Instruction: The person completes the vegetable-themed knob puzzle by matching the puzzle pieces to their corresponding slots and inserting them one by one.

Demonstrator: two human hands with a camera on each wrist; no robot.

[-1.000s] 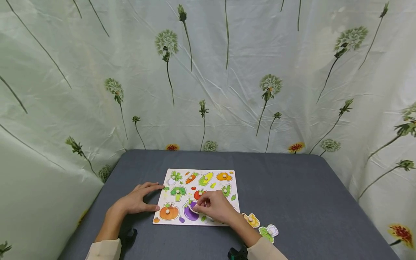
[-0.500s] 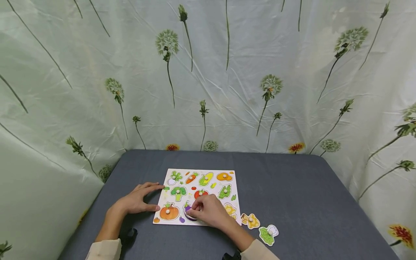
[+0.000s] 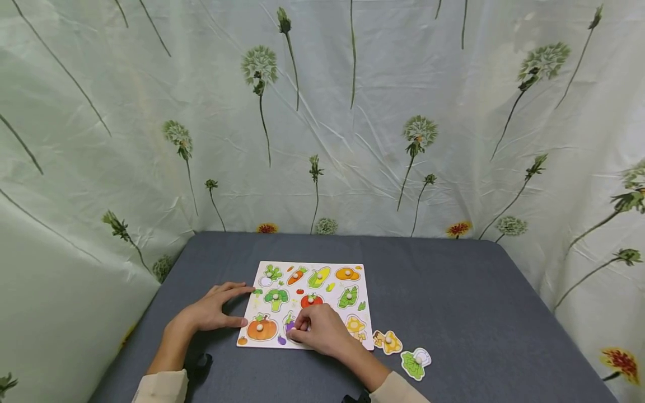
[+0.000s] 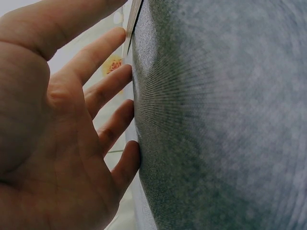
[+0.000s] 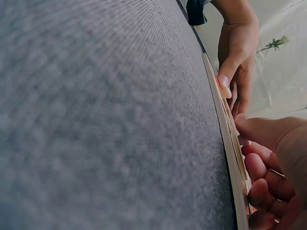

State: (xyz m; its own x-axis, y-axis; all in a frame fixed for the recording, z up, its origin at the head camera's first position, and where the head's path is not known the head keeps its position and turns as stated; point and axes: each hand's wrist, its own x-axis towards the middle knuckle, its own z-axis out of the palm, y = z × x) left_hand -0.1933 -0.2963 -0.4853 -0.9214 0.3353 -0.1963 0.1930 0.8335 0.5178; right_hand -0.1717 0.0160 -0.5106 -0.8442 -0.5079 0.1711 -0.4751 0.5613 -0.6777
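A white wooden vegetable puzzle board [image 3: 322, 288] lies on the table, holding knobbed pieces such as the pumpkin [image 3: 267, 331], broccoli [image 3: 276, 300] and tomato [image 3: 310, 300]. At the board's lower middle, my right hand [image 3: 325, 331] pinches the eggplant piece [image 3: 289, 323] over the eggplant spot, covering much of it. In the right wrist view, thumb and fingertips are right at the board's surface. My left hand [image 3: 214, 309] is spread at the board's left side, thumb and index fingertips at its edge. The left wrist view shows those fingers [image 4: 105, 91] straight and apart.
Right of the board lie a loose mushroom piece [image 3: 391, 343] and a loose green-and-white vegetable piece [image 3: 416, 364]. A yellow mushroom picture [image 3: 355, 324] shows at the board's lower right. The dark grey table [image 3: 453, 302] backs onto a flowered curtain [image 3: 353, 140].
My right hand has moved slightly left and lower with the eggplant piece, which was tilted above its spot and now sits flatter over it. The left hand has stayed still.
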